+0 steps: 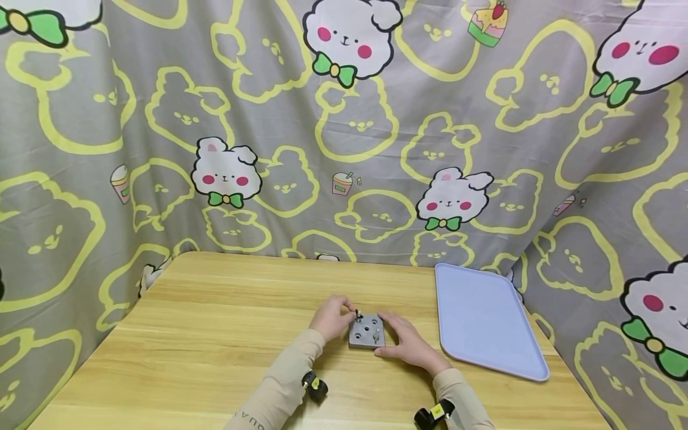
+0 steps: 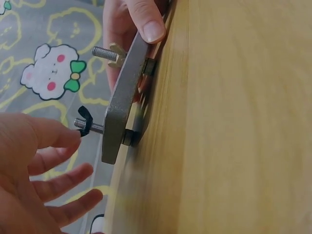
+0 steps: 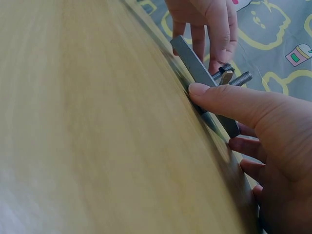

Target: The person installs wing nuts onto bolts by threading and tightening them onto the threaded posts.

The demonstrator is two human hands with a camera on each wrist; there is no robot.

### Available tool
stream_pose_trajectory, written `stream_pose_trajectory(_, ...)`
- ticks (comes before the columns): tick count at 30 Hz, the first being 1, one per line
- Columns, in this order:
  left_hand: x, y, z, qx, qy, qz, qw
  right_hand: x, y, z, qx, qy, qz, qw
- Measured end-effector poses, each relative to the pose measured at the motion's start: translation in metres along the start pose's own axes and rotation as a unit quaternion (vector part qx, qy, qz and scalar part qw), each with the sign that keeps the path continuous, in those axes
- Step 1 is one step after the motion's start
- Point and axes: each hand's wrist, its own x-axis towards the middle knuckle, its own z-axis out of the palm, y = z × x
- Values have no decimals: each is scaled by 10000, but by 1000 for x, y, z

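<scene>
A square grey metal plate (image 1: 366,332) with several holes sits just above the wooden table, on the heads of its bolts. Through one corner stands a bolt bearing a black wing nut (image 2: 85,122). My left hand (image 1: 332,318) pinches this nut with its fingertips, the other fingers spread beside it. At the opposite corner a brass-coloured wing nut (image 2: 117,55) sits on a second bolt (image 2: 103,53), its threaded end sticking out above. My right hand (image 1: 411,343) grips the plate by its edges, thumb (image 3: 207,91) on the near side and fingers on the far side.
A light blue tray (image 1: 486,322) lies on the right part of the wooden table (image 1: 226,316). Behind the table and at its sides hangs a grey curtain (image 1: 290,119) with cartoon prints. Both wrists wear small black cameras.
</scene>
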Motion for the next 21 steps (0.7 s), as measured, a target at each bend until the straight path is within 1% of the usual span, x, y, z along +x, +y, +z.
stream_pose_trajectory(5, 0, 2, 1, -118, -397, 218, 9989, 0, 0, 0, -28, 6, -3, 10000)
stream_pose_trajectory(7, 0, 3, 1, -86, -498, 284, 9983, 0, 1, 0, -36, 4, -10, 10000)
stream_pose_trajectory(9, 0, 3, 1, -60, -520, 322, 9981, 0, 1, 0, -40, 4, -17, 10000)
stream_pose_trajectory(12, 0, 1, 2, -104, -441, 227, 9987, 0, 0, 0, -16, -5, -6, 10000)
stream_pose_trajectory(16, 1, -1, 2, -162, -188, 28, 9997, 0, 1, 0, -19, 0, -15, 10000)
stream_pose_trajectory(18, 0, 0, 1, -168, -59, -25, 9998, 0, 1, 0, -16, 10, -27, 10000)
stream_pose_trajectory(21, 0, 0, 0, -95, 31, -94, 9999, 0, 1, 0, -25, 29, -39, 10000)
